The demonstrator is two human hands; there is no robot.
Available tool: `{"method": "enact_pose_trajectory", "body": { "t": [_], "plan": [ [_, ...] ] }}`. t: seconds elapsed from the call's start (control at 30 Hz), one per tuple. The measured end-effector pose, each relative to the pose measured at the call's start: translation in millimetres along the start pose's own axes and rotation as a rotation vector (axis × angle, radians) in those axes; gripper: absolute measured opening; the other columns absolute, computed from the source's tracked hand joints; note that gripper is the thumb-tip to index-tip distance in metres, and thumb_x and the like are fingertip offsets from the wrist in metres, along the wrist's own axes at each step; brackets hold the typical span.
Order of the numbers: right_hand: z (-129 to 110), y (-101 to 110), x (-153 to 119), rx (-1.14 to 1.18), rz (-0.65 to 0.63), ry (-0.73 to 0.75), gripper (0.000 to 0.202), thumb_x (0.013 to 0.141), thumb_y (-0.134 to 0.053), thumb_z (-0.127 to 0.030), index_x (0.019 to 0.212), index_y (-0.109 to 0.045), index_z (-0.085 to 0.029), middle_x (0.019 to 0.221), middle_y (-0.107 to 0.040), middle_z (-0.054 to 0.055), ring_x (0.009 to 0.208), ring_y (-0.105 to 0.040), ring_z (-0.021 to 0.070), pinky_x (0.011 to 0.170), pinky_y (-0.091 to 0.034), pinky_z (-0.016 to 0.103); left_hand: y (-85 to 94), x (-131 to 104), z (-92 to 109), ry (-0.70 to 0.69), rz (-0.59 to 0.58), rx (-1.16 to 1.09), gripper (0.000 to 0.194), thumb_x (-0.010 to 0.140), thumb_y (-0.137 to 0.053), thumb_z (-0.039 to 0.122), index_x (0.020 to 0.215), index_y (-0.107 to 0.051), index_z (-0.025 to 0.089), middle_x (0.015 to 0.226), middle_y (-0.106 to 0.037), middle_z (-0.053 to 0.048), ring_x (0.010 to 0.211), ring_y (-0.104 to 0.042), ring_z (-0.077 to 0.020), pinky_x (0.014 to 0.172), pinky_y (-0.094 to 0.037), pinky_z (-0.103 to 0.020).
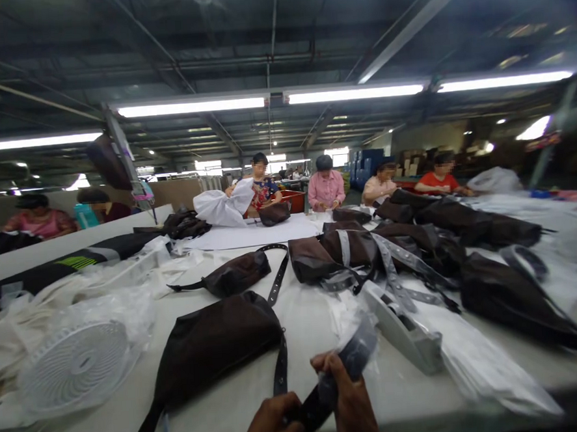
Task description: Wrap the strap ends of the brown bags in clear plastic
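Both hands are low in the view, at the table's near side. My left hand [274, 425] is closed on one end of a dark strap [314, 407]. Just to its right, my right hand [348, 395] pinches the same strap where a clear plastic wrap [358, 352] covers it. A large dark brown bag [218, 347] lies left of my hands, its strap with metal eyelets hanging down near my left hand. Behind it lies a smaller brown bag [238, 274].
A white fan [80, 362] under plastic stands at the left. A grey tape dispenser [406, 332] and white plastic sleeves [487, 360] lie right of my hands. More brown bags [349, 248] are piled behind. Several people sit or stand around the far side.
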State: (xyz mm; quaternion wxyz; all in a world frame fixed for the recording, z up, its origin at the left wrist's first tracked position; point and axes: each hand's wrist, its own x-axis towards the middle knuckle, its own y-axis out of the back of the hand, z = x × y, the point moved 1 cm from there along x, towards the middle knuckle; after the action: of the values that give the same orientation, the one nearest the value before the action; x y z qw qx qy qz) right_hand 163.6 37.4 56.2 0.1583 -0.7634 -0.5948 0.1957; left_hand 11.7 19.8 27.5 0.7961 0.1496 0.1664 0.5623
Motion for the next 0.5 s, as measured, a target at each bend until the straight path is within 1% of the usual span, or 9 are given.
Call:
{"method": "enact_pose_trajectory", "body": {
  "t": [0.07,0.1,0.17,0.23,0.3,0.37,0.4,0.43,0.5],
  "plan": [
    [-19.7,4.7,13.5,0.001,-0.015,0.053,0.037,0.065,-0.072,-0.052,0.063,-0.062,-0.018,0.076,-0.065,0.006,0.074,-0.056,0.0175,0.068,-0.042,0.026,6.6,6.2,-7.8,-0.014,-0.009,-0.007,0.017,0.074,-0.055,0.035,0.072,-0.059,0.019,0.073,-0.056,-0.001,0.078,-0.053,-0.0182,0.075,-0.041,-0.027],
    [-27.0,5.7,18.7,0.016,-0.032,0.061,0.035,0.066,-0.072,-0.051,0.063,-0.061,-0.018,0.076,-0.065,0.005,0.074,-0.056,0.0171,0.069,-0.042,0.026,8.8,9.6,-9.2,-0.027,-0.018,-0.046,0.020,0.076,-0.053,0.038,0.072,-0.057,0.018,0.072,-0.056,-0.001,0.076,-0.053,-0.0177,0.073,-0.042,-0.027],
    [-34.1,4.9,24.6,0.095,-0.032,0.039,0.032,0.067,-0.072,-0.047,0.064,-0.060,-0.018,0.073,-0.064,0.004,0.072,-0.056,0.0158,0.070,-0.044,0.026,11.0,15.4,-5.5,-0.036,-0.035,-0.128,0.029,0.078,-0.051,0.045,0.069,-0.052,0.018,0.066,-0.050,-0.001,0.065,-0.050,-0.0154,0.061,-0.042,-0.026],
    [-31.5,1.2,24.8,0.213,0.004,-0.043,0.030,0.066,-0.073,-0.045,0.064,-0.060,-0.018,0.072,-0.062,0.002,0.071,-0.057,0.0152,0.071,-0.046,0.027,12.5,17.0,5.6,-0.040,-0.012,-0.156,0.035,0.078,-0.049,0.051,0.068,-0.047,0.018,0.062,-0.043,0.001,0.057,-0.044,-0.0129,0.051,-0.037,-0.024],
    [-23.9,-3.0,21.4,0.326,0.028,-0.172,0.029,0.062,-0.076,-0.042,0.064,-0.059,-0.019,0.071,-0.061,0.000,0.072,-0.058,0.0154,0.071,-0.049,0.028,15.5,12.6,20.1,-0.068,0.004,-0.126,0.036,0.077,-0.050,0.052,0.066,-0.045,0.018,0.062,-0.041,0.001,0.057,-0.040,-0.0120,0.051,-0.034,-0.023],
    [-18.4,-4.5,18.4,0.435,0.016,-0.293,0.030,0.058,-0.079,-0.040,0.062,-0.057,-0.019,0.069,-0.060,-0.002,0.072,-0.059,0.0154,0.069,-0.050,0.030,21.5,3.0,32.1,-0.076,0.048,-0.071,0.035,0.077,-0.051,0.049,0.062,-0.043,0.018,0.062,-0.041,0.000,0.059,-0.039,-0.0122,0.055,-0.034,-0.023],
    [-18.0,-3.7,18.1,0.487,0.012,-0.318,0.030,0.057,-0.080,-0.038,0.061,-0.057,-0.019,0.067,-0.059,-0.003,0.070,-0.059,0.0148,0.068,-0.051,0.030,25.2,-3.0,36.0,-0.055,0.086,-0.046,0.035,0.076,-0.052,0.048,0.060,-0.042,0.018,0.061,-0.041,0.001,0.060,-0.038,-0.0124,0.055,-0.034,-0.023],
    [-19.3,-1.9,18.8,0.530,0.018,-0.312,0.030,0.056,-0.081,-0.037,0.061,-0.057,-0.019,0.066,-0.059,-0.003,0.068,-0.058,0.0139,0.067,-0.051,0.029,28.7,-9.2,38.2,-0.021,0.128,-0.022,0.035,0.074,-0.053,0.048,0.059,-0.042,0.019,0.060,-0.040,0.001,0.060,-0.038,-0.0127,0.055,-0.034,-0.023],
    [-24.6,2.3,21.8,0.559,0.042,-0.252,0.028,0.056,-0.082,-0.034,0.062,-0.059,-0.019,0.065,-0.059,-0.003,0.065,-0.057,0.0120,0.066,-0.050,0.027,33.0,-20.7,39.0,0.048,0.205,0.026,0.035,0.070,-0.058,0.049,0.057,-0.045,0.019,0.059,-0.042,0.001,0.061,-0.040,-0.0140,0.057,-0.036,-0.023]
  ]
}}
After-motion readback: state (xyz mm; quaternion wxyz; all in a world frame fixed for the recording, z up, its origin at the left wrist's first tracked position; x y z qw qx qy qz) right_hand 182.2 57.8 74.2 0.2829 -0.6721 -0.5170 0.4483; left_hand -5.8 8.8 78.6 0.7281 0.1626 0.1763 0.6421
